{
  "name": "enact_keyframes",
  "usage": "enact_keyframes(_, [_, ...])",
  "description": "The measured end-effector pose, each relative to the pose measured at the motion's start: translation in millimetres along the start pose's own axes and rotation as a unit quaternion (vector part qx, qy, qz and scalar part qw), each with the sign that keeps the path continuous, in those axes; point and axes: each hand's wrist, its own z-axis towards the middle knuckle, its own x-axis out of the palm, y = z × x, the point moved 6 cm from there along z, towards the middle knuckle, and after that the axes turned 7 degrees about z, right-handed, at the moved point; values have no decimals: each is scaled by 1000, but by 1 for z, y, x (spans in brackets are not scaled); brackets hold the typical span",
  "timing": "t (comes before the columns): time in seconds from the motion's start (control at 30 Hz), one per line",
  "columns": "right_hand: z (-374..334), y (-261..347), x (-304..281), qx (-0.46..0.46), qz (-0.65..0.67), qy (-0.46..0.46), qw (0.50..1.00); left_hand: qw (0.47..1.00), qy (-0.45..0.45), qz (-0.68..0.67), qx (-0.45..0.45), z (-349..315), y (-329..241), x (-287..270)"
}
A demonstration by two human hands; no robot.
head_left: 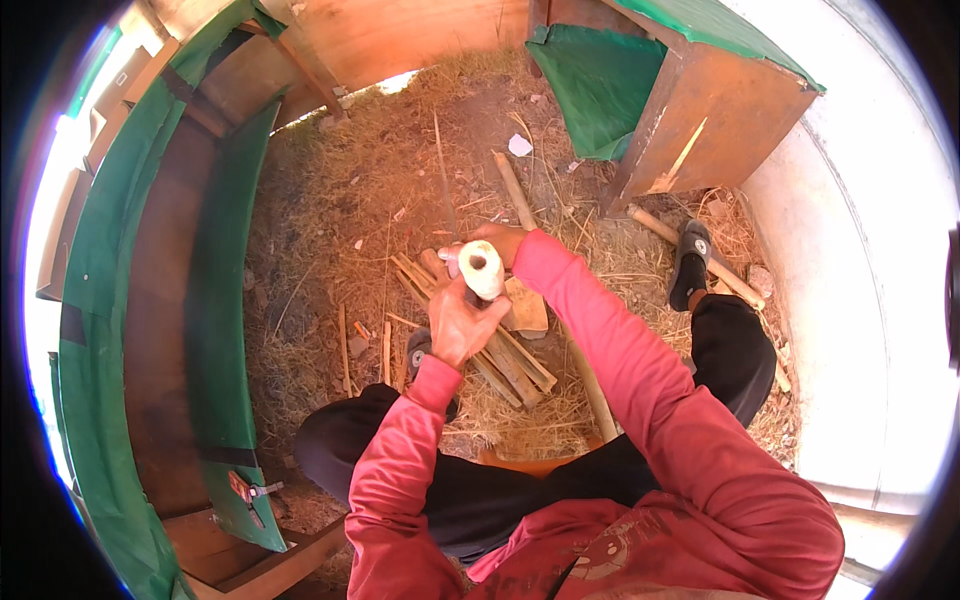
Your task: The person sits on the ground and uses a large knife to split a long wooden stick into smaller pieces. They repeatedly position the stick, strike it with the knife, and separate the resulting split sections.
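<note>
Roll (480,268), pale with a dark round hole in its end, sits mid-frame, just above centre. Left hand (462,328) clamped on its near side, thumb and fingers around it. Right hand (500,242) right at its far side, partly hidden behind it; cannot tell if its fingers are closed on the roll. Small pale bit by the right fingertips, too small to tell.

Directly below the hands in view: pile of split sticks (515,370), partly covered by the left hand, plus flat-faced wood block (526,308) just right of the roll. Long pole (592,392) runs from the block toward bottom centre; another pole (512,188) above the right hand. Thick stick (735,280) at right, beside a dark shoe (692,252). Other shoe (418,352) left of the pile, close to it. Straw ground (330,250) all around, white scrap (520,145) at upper centre. Green-covered wooden stand (715,130) upper right, green-covered shelf (225,300) along left, red-and-silver tool (250,490) at its lower end. White wall (840,300) far right.
</note>
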Motion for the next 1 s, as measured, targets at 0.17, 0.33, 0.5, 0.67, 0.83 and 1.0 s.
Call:
enact_keyframes(0.17, [-3,3,-12,-136,147,-77,977,988,-4,118,104,-1,-18,-1])
enact_keyframes(0.33, [-5,4,-80,-147,346,-274,885,988,26,-118,100,9,-32,-11])
enact_keyframes(0.5, [-115,13,-154,-138,329,-457,815,968,-37,-235,75,41,-41,-66])
enact_keyframes(0.67, [-212,36,-116,-163,190,-366,896,983,-106,-149,-7,80,35,-51])
enact_keyframes(0.83, [-234,-19,-63,-113,85,-364,921,993,-100,10,-69,79,135,42])
enact_keyframes(1.0, [-227,-11,-14,-181,-140,-324,918,994,-62,25,-88,84,128,64])
